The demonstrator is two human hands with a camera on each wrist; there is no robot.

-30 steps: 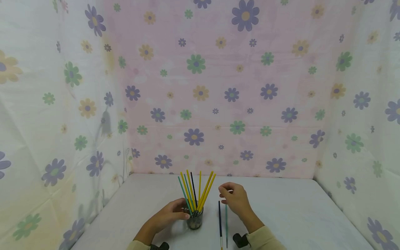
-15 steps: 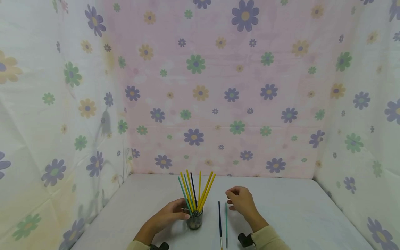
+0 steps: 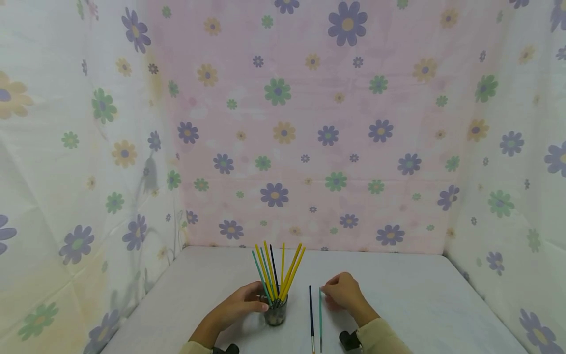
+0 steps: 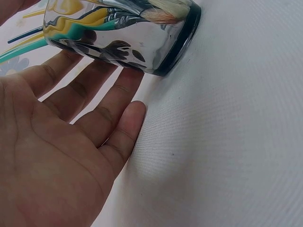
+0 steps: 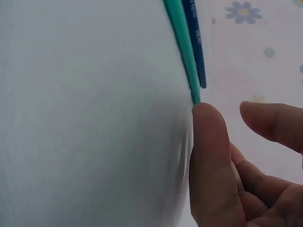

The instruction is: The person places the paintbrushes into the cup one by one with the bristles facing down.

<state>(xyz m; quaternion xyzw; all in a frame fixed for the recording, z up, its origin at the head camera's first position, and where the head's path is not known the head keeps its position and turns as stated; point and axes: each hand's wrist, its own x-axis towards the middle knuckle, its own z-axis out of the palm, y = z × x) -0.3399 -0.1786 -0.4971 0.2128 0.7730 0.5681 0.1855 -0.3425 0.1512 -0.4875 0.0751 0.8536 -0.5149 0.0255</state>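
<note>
A clear glass cup [image 3: 275, 314] stands on the white table, holding several paintbrushes with yellow, green and dark handles, bristles down. My left hand [image 3: 239, 305] holds the cup from the left; in the left wrist view its fingers [image 4: 116, 106] lie along the glass wall. To the cup's right, a green-handled paintbrush [image 3: 320, 314] and a dark blue paintbrush [image 3: 311, 309] lie side by side, handle ends away from me. My right hand [image 3: 347, 295] is at the green handle's far end. One fingertip [image 5: 208, 118] meets that end, while another finger stays apart from it.
The white table [image 3: 411, 295] reaches back to a pink flowered cloth [image 3: 309, 211], with pale flowered cloths on both sides. A black wrist camera [image 3: 349, 339] sits by my right sleeve [image 3: 382, 337].
My right hand has moved right and then down toward the table, its fingertip arriving at the green paintbrush's end. The left hand and cup have stayed in place.
</note>
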